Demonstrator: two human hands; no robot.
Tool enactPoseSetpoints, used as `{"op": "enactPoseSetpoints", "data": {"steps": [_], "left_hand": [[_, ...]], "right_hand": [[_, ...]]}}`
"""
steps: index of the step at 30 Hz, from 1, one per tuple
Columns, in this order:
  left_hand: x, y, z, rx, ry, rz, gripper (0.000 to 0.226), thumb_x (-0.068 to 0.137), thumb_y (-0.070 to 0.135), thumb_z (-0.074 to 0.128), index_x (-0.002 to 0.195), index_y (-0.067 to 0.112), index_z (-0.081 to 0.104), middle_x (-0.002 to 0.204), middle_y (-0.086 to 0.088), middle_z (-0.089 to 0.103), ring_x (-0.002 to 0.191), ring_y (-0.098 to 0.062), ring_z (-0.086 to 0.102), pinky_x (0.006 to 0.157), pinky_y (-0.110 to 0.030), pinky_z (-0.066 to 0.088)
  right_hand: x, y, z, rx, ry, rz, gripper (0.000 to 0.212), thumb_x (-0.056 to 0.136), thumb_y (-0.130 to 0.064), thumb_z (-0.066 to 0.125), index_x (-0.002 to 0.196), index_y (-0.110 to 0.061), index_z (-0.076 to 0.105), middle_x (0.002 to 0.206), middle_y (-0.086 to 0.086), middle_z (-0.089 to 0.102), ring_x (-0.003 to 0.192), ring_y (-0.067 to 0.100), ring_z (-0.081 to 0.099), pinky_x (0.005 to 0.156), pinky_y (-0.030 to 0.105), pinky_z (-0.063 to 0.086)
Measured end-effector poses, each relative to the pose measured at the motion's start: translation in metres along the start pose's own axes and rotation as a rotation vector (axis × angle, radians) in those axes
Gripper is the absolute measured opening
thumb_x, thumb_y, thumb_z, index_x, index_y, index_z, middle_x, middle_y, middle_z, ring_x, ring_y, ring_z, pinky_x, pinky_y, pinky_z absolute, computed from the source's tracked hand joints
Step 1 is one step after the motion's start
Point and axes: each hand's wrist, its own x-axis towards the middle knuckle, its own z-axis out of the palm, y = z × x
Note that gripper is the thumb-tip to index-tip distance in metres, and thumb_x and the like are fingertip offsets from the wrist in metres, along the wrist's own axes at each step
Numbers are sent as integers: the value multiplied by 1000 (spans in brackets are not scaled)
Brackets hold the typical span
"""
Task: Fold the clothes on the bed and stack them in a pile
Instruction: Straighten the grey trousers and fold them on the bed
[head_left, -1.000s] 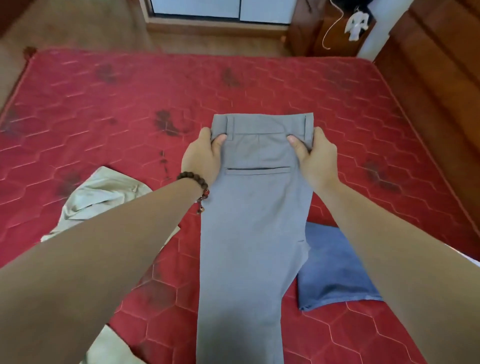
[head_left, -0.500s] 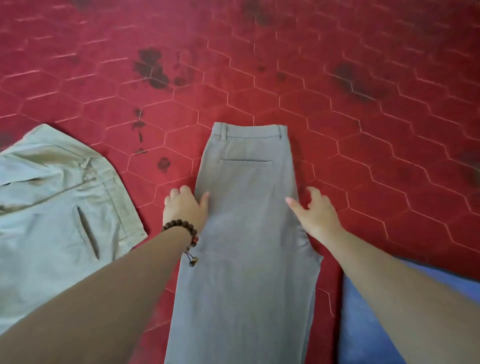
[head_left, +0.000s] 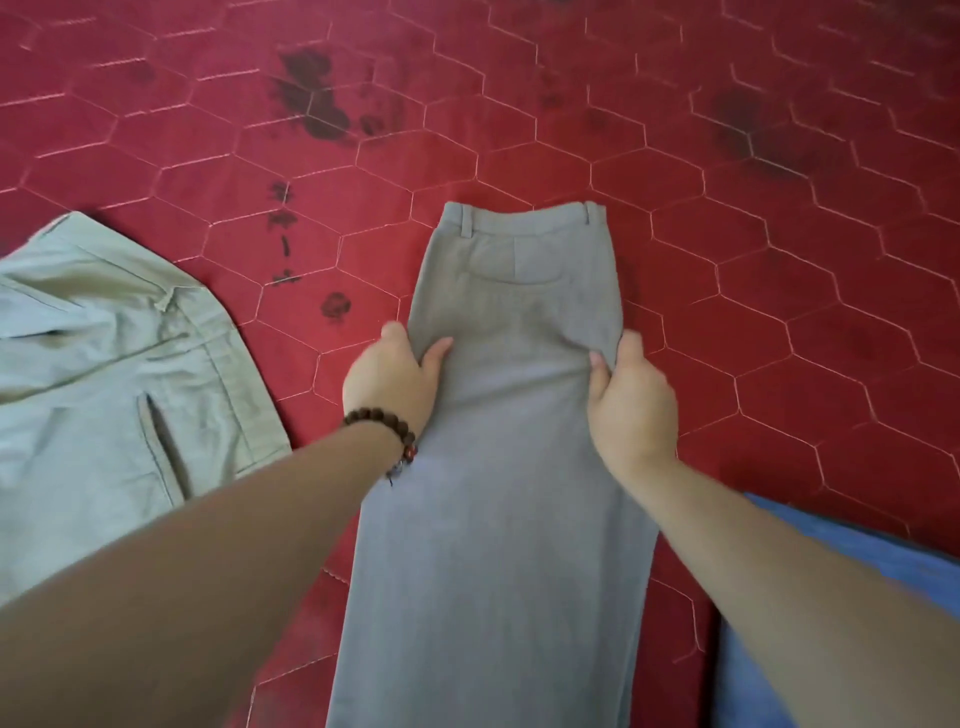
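Red quilted mattress (head_left: 779, 312) carries grey trousers (head_left: 498, 493) laid lengthwise, already halved leg on leg, waistband far. Left hand (head_left: 389, 379) and right hand (head_left: 631, 410) each pinch a side edge below the pocket. Crosswise folds remain, I judge; pale green trousers (head_left: 104, 374) lie unfolded, a blue garment (head_left: 753, 649) waits nearby, no pile visible.

trousers (head_left: 498, 467) on mattress (head_left: 779, 260), shorts (head_left: 104, 374) left
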Motion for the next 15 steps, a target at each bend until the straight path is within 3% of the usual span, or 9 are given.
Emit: {"op": "enactPoseSetpoints", "data": {"steps": [3,5,8,12,15], "left_hand": [[34,16,-14,-65,95,10,45,94,52,50,99,8,40,71,1,47,60,-19,47,55,-33,35],[42,19,-16,5,131,-51,49,94,46,55,116,4,43,99,-9,57,90,-30,57,72,-39,43],[18,8,-3,255,115,118,54,96,37,53,136,4,40,139,-17,42,128,-34,40,104,-43,35],[-53,-12,27,231,-154,487,56,99,28,42,149,6,30,158,-15,21,148,-29,14,120,-42,11],[-92,-29,45,386,-244,547,57,101,37,19,155,20,13,163,-6,4,150,-25,-4,121,-43,-3]], "right_hand": [[41,-9,-2,1,21,-1,34,102,-30,41,119,-1,47,96,20,63,88,42,61,67,43,44],[56,-13,-2,-68,-46,92,50,102,-33,42,141,-4,35,124,22,54,110,41,55,87,45,44],[36,-17,6,-228,-87,-16,60,99,-26,45,150,-2,24,147,22,34,134,37,35,112,43,29],[-41,-27,37,-224,-288,-342,59,95,-13,44,149,1,25,158,20,20,147,32,15,122,42,6],[-90,-17,56,-293,-360,-355,57,99,-24,26,153,-6,18,162,12,12,150,23,5,122,44,4]]}}
